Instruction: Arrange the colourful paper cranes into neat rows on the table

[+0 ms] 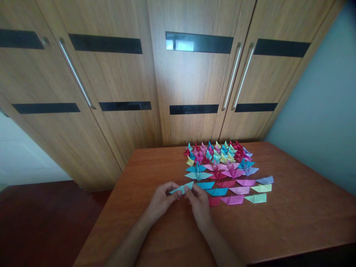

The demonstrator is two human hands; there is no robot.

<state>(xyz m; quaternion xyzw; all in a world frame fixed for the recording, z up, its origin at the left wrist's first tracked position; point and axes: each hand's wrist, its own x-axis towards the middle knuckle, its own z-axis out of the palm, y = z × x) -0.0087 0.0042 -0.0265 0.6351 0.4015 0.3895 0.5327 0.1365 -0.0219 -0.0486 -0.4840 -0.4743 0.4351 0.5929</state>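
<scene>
A pale green folded paper piece [182, 188] is held between both hands above the wooden table. My left hand [162, 200] pinches its left part between thumb and fingers. My right hand [198, 202] grips the right part the same way, its thumb near the middle. Just right of my right hand lie rows of flat folded paper strips: a red one [214, 201] partly behind the hand, a pink one [233, 200], a light green one [256, 198] and a blue one [217, 191].
Behind the strips stand several rows of colourful folded paper figures [217, 157], close together. The brown table [150, 167] reaches back to a wooden wardrobe [191, 81] with metal handles. A pale blue wall [314, 111] rises at the right.
</scene>
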